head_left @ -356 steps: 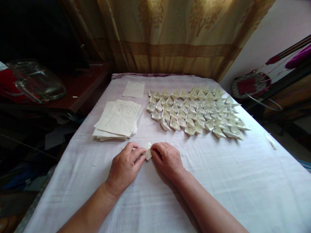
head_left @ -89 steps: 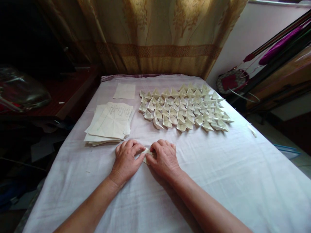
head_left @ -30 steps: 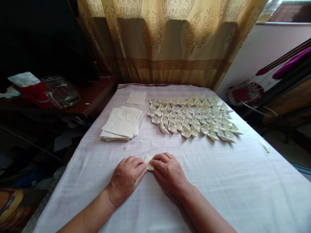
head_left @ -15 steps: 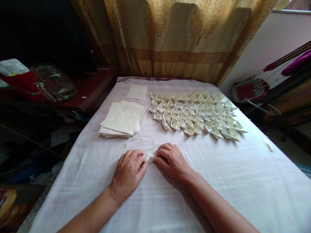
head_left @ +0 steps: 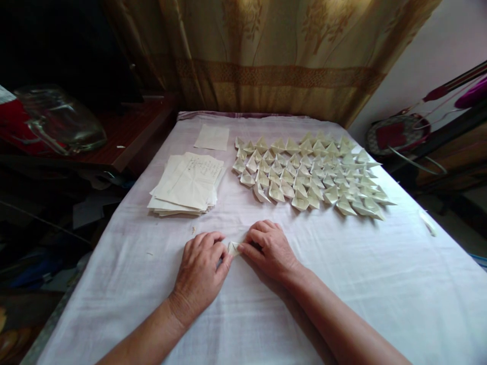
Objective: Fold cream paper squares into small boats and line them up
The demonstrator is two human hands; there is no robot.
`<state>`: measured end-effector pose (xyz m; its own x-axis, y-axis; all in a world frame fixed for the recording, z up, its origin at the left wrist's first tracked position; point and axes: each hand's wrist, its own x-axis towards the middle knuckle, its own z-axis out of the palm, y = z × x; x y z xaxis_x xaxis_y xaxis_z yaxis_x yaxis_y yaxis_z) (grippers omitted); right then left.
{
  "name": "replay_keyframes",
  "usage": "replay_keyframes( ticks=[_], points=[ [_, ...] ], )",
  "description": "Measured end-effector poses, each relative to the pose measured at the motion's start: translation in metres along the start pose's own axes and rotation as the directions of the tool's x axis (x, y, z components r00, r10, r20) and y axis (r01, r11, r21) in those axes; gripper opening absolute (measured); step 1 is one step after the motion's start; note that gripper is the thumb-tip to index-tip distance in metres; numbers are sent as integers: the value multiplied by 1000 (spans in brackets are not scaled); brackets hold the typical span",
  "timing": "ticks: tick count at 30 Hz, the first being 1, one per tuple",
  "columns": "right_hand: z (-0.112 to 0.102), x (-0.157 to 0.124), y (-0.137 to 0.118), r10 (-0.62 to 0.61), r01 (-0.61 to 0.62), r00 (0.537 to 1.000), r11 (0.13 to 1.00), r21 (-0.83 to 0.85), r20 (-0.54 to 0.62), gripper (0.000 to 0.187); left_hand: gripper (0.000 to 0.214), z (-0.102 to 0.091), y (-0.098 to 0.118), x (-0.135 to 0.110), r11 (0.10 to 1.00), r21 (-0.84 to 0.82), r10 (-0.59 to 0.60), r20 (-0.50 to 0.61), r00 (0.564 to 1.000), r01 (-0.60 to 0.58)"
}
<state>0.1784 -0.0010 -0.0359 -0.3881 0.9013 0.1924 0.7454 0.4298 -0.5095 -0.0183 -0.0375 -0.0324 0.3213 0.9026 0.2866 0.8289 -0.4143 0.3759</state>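
Between my two hands is a small folded paper (head_left: 233,248), low over the white cloth. My left hand (head_left: 203,263) pinches its left side with thumb and fingers. From the right, my right hand (head_left: 268,248) grips the other side, its thumb pressed on the paper. Fingers cover much of the folded piece. Beyond the right hand stand several rows of folded paper boats (head_left: 300,175), set close together. A stack of cream paper sheets (head_left: 186,182), the top one with handwriting, lies beyond the left hand.
A single paper sheet (head_left: 212,137) lies behind the stack on the white tablecloth (head_left: 236,314). A glass jar (head_left: 63,119) stands on a dark red cabinet (head_left: 133,137) at the left. A patterned curtain (head_left: 266,50) hangs behind the table. A bag (head_left: 397,134) is at the right.
The right thumb has moved slightly left over the folded paper, and less of the paper shows. Both hands keep their hold. The camera view has shifted a little.
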Motion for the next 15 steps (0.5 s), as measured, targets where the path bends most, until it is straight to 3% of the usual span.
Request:
replay_keyframes(
  ticks=[7, 11, 15],
  points=[
    [-1, 4, -5, 40, -39, 999, 999, -32, 16, 24, 5, 3, -1, -2, 1000, -3, -23, -17, 1000, 22],
    [1, 2, -5, 48, -48, 999, 999, -8, -13, 22, 19, 3, -1, -2, 1000, -5, -7, 2, 1000, 7],
    [3, 1, -3, 61, -60, 998, 997, 50, -14, 16, 18, 2, -1, -1, 1000, -5, -19, 34, 999, 19]
  ],
)
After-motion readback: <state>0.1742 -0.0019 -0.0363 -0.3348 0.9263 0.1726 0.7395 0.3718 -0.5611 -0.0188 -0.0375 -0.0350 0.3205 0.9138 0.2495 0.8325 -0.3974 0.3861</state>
